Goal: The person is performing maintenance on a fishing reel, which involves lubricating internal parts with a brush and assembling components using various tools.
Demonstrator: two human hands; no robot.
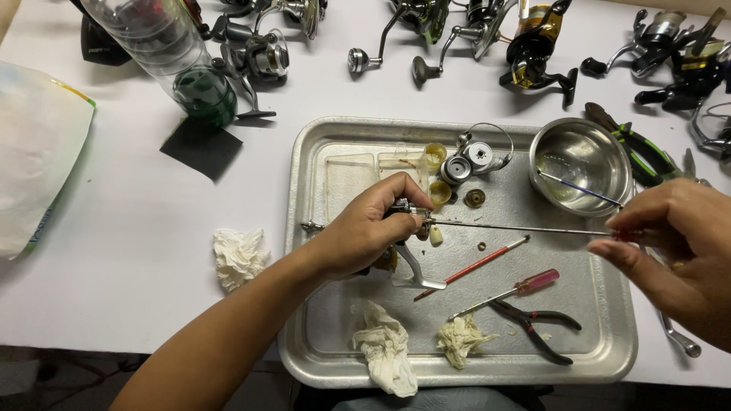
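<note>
The left hand [373, 228] is curled tight around a small fishing reel body [402, 221] over the middle of the metal tray [609, 358], its fingers [403, 194] wrapped over the top so most of the part is hidden; a silvery arm of the reel sticks out below the hand toward 5 o'clock. From the reel a long thin screwdriver shaft [518, 227] runs level toward 3 o'clock, where the right hand [674, 243] pinches its end between thumb and fingertips, the remaining fingers loosely bent.

On the tray, at 12 o'clock from the left hand, lie small silver spools [468, 161] and yellowish caps [439, 190]. A steel bowl [582, 164] sits at the tray's 2 o'clock corner with a thin stick resting across it. Below the shaft lie a red-handled brush [472, 268], a red-handled screwdriver [510, 291] and black pliers [537, 327], touching one another near the screwdriver tip. Two crumpled tissues [384, 346] lie at the tray's 6 o'clock edge, a third on the white worktop [114, 251] at 9 o'clock. Several fishing reels [533, 46] line the worktop's far edge, with a clear bottle [179, 61] at 11 o'clock.
</note>
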